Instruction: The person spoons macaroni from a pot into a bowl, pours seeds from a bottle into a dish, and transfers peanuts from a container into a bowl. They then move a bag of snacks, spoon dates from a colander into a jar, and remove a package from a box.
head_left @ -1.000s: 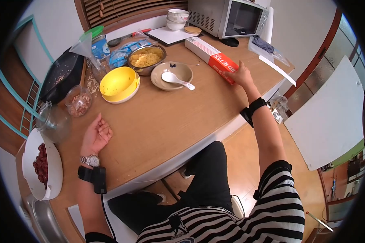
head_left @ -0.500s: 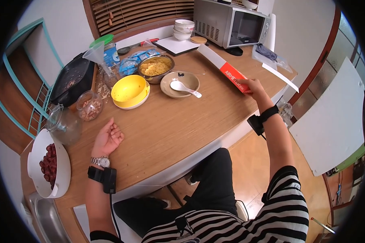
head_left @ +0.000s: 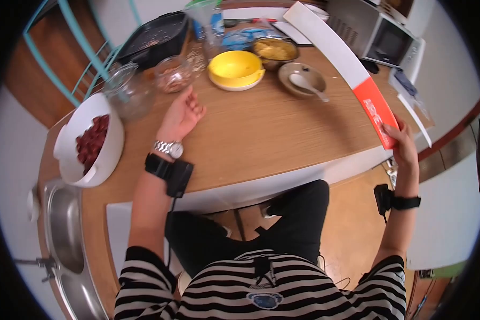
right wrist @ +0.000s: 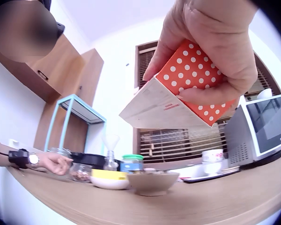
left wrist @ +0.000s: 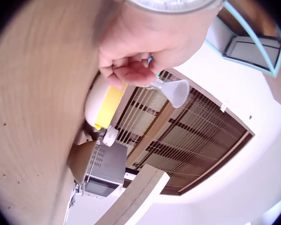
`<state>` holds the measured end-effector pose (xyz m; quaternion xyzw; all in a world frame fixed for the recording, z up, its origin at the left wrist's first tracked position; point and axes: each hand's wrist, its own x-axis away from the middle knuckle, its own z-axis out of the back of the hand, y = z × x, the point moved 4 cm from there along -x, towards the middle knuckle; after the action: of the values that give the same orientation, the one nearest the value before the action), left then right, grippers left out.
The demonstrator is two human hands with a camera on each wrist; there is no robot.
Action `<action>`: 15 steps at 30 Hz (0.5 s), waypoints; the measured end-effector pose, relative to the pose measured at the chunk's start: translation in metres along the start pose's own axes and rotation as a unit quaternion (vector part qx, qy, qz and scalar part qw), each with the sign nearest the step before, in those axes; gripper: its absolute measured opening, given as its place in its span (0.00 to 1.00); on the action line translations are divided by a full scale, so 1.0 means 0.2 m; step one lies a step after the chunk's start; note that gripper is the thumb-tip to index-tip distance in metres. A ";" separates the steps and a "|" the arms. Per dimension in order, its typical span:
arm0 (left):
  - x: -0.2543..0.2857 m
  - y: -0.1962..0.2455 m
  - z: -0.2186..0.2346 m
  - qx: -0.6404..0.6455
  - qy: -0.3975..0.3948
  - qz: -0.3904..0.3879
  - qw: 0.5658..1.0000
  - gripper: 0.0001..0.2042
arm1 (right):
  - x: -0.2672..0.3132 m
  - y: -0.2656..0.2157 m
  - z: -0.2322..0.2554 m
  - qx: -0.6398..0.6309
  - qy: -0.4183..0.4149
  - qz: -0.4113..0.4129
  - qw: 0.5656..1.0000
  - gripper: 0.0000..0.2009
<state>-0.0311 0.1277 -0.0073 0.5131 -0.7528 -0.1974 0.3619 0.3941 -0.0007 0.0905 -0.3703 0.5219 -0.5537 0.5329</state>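
My right hand [head_left: 406, 145] grips one end of a long red and white carton [head_left: 342, 61] and holds it raised above the right side of the table. In the right wrist view, thumb and fingers wrap round its red end with white dots [right wrist: 192, 70]. The carton's white far end reaches up toward the back of the table. My left hand [head_left: 180, 118] rests on the wooden table with loosely curled fingers and holds nothing. Close to it stand a plastic tub of brownish pieces [head_left: 173, 74] and a yellow bowl [head_left: 236, 69] set in a white one.
A beige bowl [head_left: 316, 82] with a white spoon and a metal bowl of yellow food [head_left: 274, 50] stand behind. At left are a glass jar [head_left: 130, 96], a white basin of dark red fruit [head_left: 112, 144] and a sink [head_left: 64, 229]. A microwave [head_left: 378, 37] stands back right.
My right hand has lifted the carton off the table and brought it nearer, its far end raised. The head view has swung left and down. My left hand stays loosely curled on the table.
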 end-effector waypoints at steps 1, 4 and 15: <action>0.02 0.07 0.00 0.015 0.000 -0.103 0.995 0.10 | 0.03 -0.01 -0.04 -0.002 -0.026 -0.005 1.000 0.30; 0.25 0.23 -0.01 -0.004 -0.004 -0.300 0.954 0.08 | 0.11 -0.02 -0.23 -0.064 -0.086 -0.027 0.994 0.33; 0.81 -0.03 -0.35 -0.707 -0.030 -0.452 0.543 0.23 | 0.10 0.01 -0.85 0.145 -0.249 0.086 0.954 0.32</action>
<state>-0.0095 -0.0175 0.0904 0.3569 -0.0484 -0.8187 0.4472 0.2279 0.0115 0.0552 -0.3685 0.3164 -0.4657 0.7397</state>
